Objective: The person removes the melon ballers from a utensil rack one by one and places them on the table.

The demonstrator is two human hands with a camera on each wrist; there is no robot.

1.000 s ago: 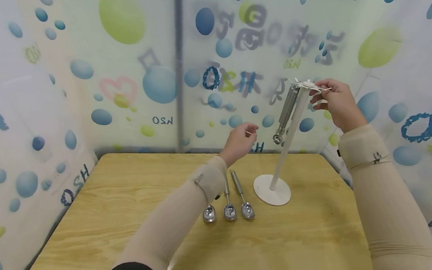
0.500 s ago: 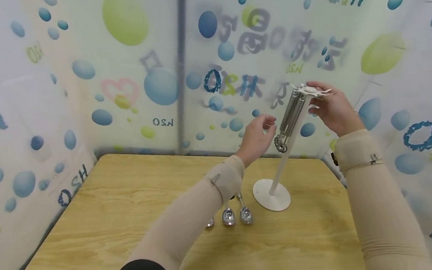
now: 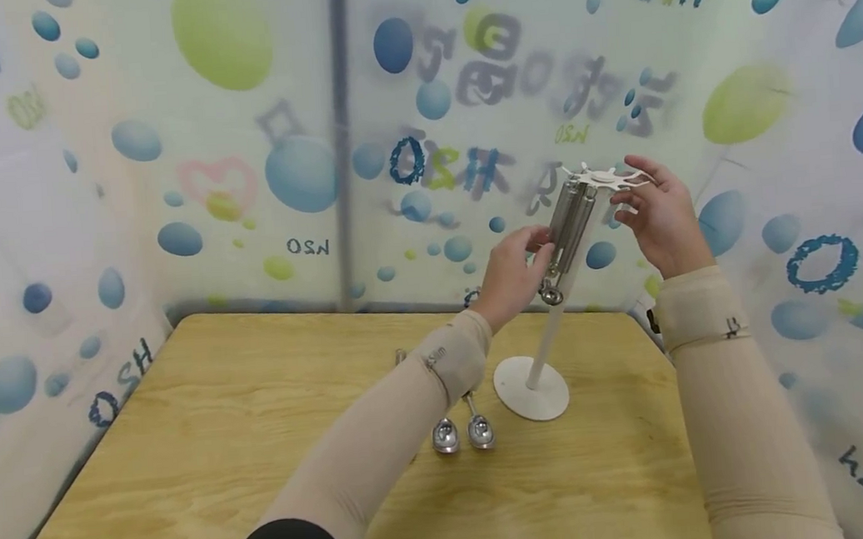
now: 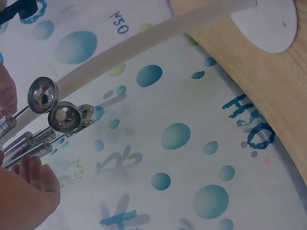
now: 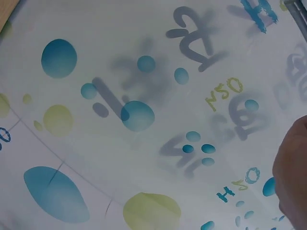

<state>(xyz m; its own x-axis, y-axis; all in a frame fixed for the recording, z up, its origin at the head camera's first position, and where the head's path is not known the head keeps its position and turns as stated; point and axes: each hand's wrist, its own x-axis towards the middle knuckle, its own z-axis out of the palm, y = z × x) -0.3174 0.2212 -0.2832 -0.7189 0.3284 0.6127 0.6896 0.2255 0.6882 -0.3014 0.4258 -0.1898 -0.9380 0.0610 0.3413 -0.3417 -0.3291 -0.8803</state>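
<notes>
A white stand point(image 3: 604, 179) with a star-shaped top carries several hanging metal scoops point(image 3: 570, 226) with grey handles. In the left wrist view their round bowls point(image 4: 65, 117) cluster beside the pole. My left hand point(image 3: 510, 274) reaches the handles from the left, its index finger and thumb tips right at them with a gap between. Its relaxed fingers show low in the left wrist view, alongside the handles. My right hand point(image 3: 664, 216) is at the stand's top on the right, fingers spread around the ends of its arms. The right wrist view shows only its edge.
The stand's round white base point(image 3: 533, 388) sits on the wooden table point(image 3: 281, 380). More scoops point(image 3: 480, 433) lie left of it, partly hidden under my left forearm. Behind the table hangs a patterned curtain point(image 3: 311, 261).
My left hand has moved right and up to the hanging scoops. The stand's top has turned, bringing more scoops into view on the left side. My right hand's fingers have spread at the top.
</notes>
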